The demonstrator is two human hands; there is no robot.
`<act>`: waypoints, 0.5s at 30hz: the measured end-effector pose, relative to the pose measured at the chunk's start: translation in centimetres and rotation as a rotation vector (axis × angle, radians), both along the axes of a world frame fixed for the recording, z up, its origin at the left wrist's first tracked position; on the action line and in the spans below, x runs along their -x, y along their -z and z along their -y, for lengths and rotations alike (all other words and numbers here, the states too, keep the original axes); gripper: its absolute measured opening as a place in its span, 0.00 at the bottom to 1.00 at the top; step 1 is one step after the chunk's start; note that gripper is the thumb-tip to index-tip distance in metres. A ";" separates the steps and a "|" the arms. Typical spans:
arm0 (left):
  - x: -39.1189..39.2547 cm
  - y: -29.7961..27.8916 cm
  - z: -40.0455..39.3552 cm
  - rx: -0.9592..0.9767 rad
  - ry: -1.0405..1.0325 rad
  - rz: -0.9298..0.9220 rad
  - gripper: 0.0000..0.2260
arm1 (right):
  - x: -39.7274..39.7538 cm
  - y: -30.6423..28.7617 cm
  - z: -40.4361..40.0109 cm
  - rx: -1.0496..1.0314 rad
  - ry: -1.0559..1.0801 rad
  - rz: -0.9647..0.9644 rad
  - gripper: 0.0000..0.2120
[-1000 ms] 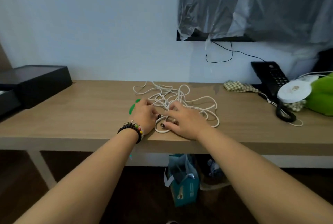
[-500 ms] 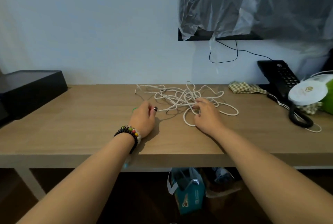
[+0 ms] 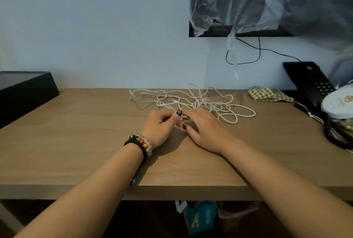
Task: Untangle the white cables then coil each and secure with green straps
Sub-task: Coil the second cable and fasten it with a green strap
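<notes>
A loose tangle of white cables (image 3: 202, 102) lies on the wooden table (image 3: 76, 142), toward the back middle. My left hand (image 3: 159, 125), with bead bracelets on its wrist, sits just in front of the tangle. Its fingers are curled and pinch a short white cable end at the thumb and forefinger. My right hand (image 3: 207, 129) rests beside it, fingers spread low over the table, fingertips touching the same cable end. No green strap shows in this view.
A black box (image 3: 24, 90) stands at the far left. At the right are a checked cloth (image 3: 267, 94), a black telephone (image 3: 313, 82) with its cord, and a white round lid (image 3: 339, 103). A teal bag (image 3: 200, 216) sits under the table.
My right hand left the tangle and came left to meet my left hand. My left hand closed on a cable end. The green strap seen beside it a second ago is out of sight.
</notes>
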State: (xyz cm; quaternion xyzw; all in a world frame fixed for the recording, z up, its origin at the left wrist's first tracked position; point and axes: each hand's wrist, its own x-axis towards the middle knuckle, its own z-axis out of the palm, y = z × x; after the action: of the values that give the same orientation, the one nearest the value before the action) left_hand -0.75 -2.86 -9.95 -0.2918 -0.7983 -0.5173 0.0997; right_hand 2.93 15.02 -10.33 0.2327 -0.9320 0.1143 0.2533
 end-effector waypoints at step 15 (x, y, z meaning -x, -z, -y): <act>3.6 -1.1 -2.1 -0.787 -0.126 0.319 0.20 | 3.6 0.0 0.5 0.265 0.218 -0.338 0.11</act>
State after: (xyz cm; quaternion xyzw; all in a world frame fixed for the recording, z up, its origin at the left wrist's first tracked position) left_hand -4.35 -0.75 -8.81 -0.0986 -0.5616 -0.8141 0.1102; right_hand -0.70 14.56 -10.36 0.1113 -0.8728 0.1671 0.4449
